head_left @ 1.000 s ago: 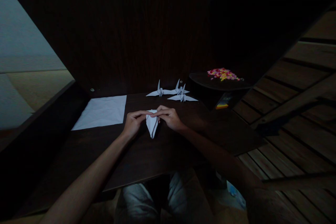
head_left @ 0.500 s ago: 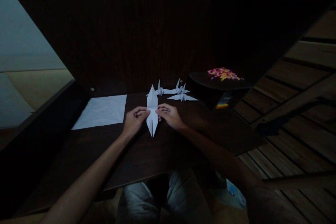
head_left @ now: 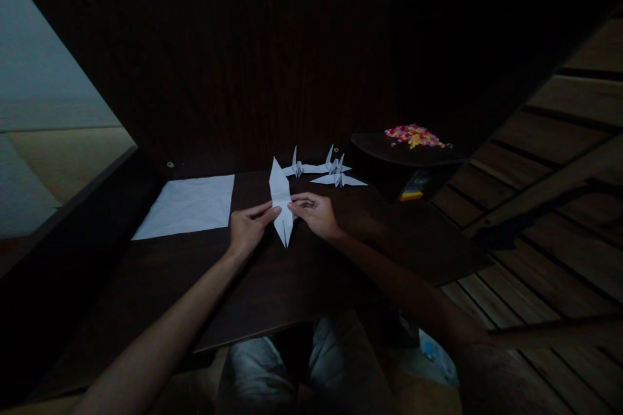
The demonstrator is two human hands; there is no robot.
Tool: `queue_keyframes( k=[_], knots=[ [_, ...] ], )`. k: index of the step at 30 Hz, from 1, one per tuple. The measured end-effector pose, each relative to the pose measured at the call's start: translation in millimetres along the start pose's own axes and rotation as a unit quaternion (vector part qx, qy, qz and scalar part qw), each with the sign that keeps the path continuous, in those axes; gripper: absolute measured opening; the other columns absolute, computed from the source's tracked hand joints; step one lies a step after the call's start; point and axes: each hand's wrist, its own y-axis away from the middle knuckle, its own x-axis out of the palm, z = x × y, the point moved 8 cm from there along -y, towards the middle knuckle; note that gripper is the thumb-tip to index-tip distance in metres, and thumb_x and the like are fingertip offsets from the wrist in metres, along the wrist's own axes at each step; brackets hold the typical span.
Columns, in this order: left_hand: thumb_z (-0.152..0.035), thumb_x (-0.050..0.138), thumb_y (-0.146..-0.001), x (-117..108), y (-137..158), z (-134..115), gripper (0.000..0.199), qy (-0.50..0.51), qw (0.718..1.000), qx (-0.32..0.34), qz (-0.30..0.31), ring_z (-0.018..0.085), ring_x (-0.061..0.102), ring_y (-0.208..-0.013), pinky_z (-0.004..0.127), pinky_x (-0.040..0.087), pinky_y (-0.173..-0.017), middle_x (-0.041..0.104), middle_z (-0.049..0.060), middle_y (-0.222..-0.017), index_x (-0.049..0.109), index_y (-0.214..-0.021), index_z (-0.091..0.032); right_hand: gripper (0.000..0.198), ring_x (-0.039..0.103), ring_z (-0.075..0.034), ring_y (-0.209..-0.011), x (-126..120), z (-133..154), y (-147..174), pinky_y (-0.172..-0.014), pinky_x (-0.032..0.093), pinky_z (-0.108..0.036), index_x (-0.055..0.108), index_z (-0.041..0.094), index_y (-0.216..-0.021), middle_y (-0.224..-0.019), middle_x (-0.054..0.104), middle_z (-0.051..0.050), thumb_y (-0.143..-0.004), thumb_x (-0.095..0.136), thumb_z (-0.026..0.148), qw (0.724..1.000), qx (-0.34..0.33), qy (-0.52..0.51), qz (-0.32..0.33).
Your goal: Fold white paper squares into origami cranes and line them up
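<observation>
A white folded origami paper (head_left: 281,191), long and pointed at both ends, is held above the dark desk, its top tilted slightly left. My left hand (head_left: 249,225) pinches its left edge between thumb and fingers. My right hand (head_left: 316,213) grips the opposite edge, thumb on the front and fingers partly hidden behind. A slit splits the lower point. Just beyond stand several finished paper cranes (head_left: 339,178), wings spread; the held paper partly covers the leftmost one.
A white paper sheet (head_left: 187,206) lies at the desk's (head_left: 253,298) left. To the right, a small corner shelf (head_left: 379,148) bears a heap of pink, red and yellow bits (head_left: 416,136). A dark panel (head_left: 243,65) rises behind the desk, and a raised side edge (head_left: 73,220) bounds the left.
The folded paper has turned a little, its top point going left and its lower point right and slightly up. Both hands keep hold of it.
</observation>
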Motion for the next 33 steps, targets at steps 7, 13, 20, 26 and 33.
queue_keyframes(
  k=[7,13,20,26,33],
  knots=[
    [-0.031,0.084,-0.055,-1,-2,2,0.039,0.023,1.0,-0.002,0.008,0.028,0.068,-0.092,0.04,0.053,-0.085,0.075,0.009,-0.091,0.075,-0.089,-0.016,0.034,0.062,-0.013,-0.057,0,2,0,-0.057,0.055,-0.028,0.065,0.015,-0.082,-0.066,0.067,-0.001,-0.061,0.078,0.039,1.0,-0.003,-0.018,-0.001],
    [-0.03,0.085,-0.054,2,-7,9,0.04,0.085,0.996,-0.017,0.032,0.024,0.069,-0.085,0.037,0.053,-0.083,0.075,0.01,-0.089,0.075,-0.089,-0.014,0.035,0.063,-0.013,-0.057,4,1,-1,-0.056,0.055,-0.028,0.066,0.015,-0.083,-0.069,0.067,-0.002,-0.061,0.078,0.039,0.999,0.022,-0.034,0.027],
    [-0.028,0.084,-0.054,9,-7,10,0.045,0.12,0.989,-0.037,0.077,0.023,0.068,-0.082,0.035,0.052,-0.08,0.074,0.01,-0.09,0.074,-0.095,-0.013,0.033,0.062,-0.013,-0.053,6,-2,-1,-0.053,0.055,-0.027,0.066,0.014,-0.082,-0.065,0.066,0.0,-0.06,0.079,0.036,0.998,0.03,-0.042,0.038],
    [-0.025,0.082,-0.054,13,-7,8,0.036,0.141,0.983,-0.054,0.108,0.02,0.066,-0.075,0.029,0.051,-0.067,0.074,0.009,-0.086,0.074,-0.087,-0.013,0.027,0.062,-0.013,-0.056,5,2,-1,-0.056,0.054,-0.028,0.069,0.017,-0.083,-0.069,0.068,-0.001,-0.063,0.077,0.034,0.998,0.005,-0.043,0.046],
    [-0.022,0.079,-0.053,13,-5,4,0.024,0.162,0.978,-0.052,0.119,0.017,0.064,-0.067,0.026,0.049,-0.06,0.073,0.007,-0.076,0.075,-0.076,-0.015,0.017,0.063,-0.014,-0.066,6,9,0,-0.063,0.053,-0.029,0.072,0.019,-0.084,-0.079,0.071,-0.003,-0.07,0.072,0.029,0.996,-0.018,-0.031,0.076]
  ],
)
